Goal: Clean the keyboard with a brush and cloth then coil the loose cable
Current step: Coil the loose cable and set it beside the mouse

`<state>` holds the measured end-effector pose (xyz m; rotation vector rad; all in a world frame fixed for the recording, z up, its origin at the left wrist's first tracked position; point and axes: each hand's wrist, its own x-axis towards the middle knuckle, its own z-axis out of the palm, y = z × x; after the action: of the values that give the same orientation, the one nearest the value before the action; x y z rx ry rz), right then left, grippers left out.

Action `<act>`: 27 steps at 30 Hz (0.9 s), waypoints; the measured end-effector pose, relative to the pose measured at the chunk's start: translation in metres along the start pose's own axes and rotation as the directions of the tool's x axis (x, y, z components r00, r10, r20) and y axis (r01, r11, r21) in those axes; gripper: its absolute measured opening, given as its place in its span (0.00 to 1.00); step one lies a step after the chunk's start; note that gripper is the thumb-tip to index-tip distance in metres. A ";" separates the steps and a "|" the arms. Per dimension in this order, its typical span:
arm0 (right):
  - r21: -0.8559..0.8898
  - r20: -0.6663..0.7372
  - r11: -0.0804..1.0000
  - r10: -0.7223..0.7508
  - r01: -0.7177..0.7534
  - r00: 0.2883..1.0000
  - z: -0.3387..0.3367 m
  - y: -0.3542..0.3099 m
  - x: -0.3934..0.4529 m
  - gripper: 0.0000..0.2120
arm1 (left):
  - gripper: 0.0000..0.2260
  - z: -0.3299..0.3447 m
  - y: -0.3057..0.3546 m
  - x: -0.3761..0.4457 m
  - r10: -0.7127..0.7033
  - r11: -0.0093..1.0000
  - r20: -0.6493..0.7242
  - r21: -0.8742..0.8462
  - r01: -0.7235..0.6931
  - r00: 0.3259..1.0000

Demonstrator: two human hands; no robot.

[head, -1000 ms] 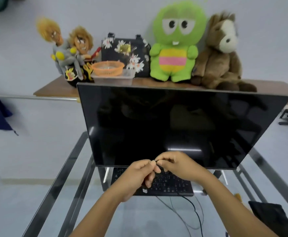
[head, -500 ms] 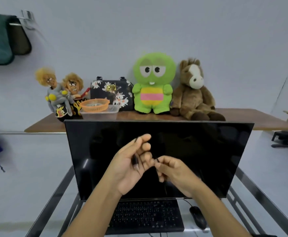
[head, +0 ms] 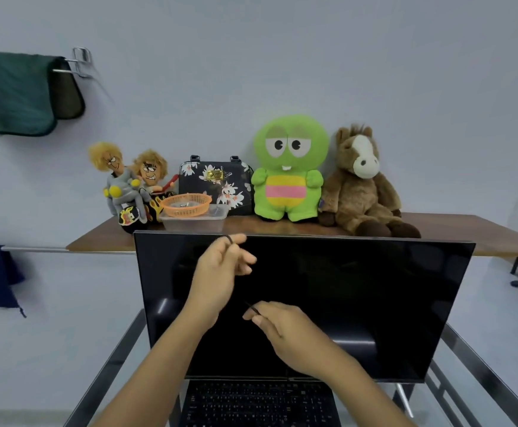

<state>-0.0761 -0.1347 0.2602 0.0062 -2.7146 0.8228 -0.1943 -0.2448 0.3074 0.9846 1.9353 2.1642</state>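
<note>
L hand (head: 220, 274) is raised in front of the big black flat monitor (head: 359, 303), fingers loosely curled, w/ a thin black cable (head: 229, 239) looped over the index/thumb tips. R hand (head: 277, 323) sits lower and to the right of it, thumb and forefinger pinching the cable further along; the run between the two hands is lost against the dark screen, so can't trace it. Looks like the coiling step: L acts as the former the loops wind onto, R feeds and keeps tension, prob why they're held apart and lifted off the desk. How many turns are on, can't tell.

Black flat keyboard (head: 260, 402) lies below both hands, at the monitor's foot, on the metal-framed glass desk (head: 106, 374). No brush or cloth in either hand; whether cleaning is finished isn't visible.

Containers, all beyond the hands on the brown wooden shelf (head: 454, 229) behind the monitor: orange plastic mesh basket (head: 186, 204) just above-left of the L fingertips, something small and greyish inside, too small to ID. It rests in/on a clear plastic rectangular tub (head: 194, 221); tub contents otherwise unclear. Black floral handbag (head: 217, 183) behind it, closed.

Also beyond: two yellow-haired cartoon dolls (head: 131, 183), a green plush monster (head: 290, 167), a brown plush horse (head: 364, 183). Far left of L hand, a dark green towel (head: 11, 94) on a wall rail.
</note>
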 end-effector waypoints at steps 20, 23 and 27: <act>0.407 -0.236 0.913 0.075 0.029 0.969 -0.051 0.005 0.040 0.05 | 0.20 0.004 0.009 -0.041 -0.125 0.771 0.580 -0.454 0.447 0.805; 0.529 -0.183 0.848 0.142 -0.024 0.973 -0.028 0.010 0.039 0.09 | 0.18 0.013 0.019 -0.032 -0.117 0.620 0.446 -0.665 0.416 0.887; 0.486 -0.018 0.856 0.214 -0.179 0.977 -0.005 0.007 0.031 0.11 | 0.19 0.014 0.017 -0.012 -0.137 0.719 0.164 -0.662 0.212 0.977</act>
<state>-0.1052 -0.1231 0.2692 -0.1926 -2.3964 1.5128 -0.1719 -0.2411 0.3180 0.7088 0.9701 2.3456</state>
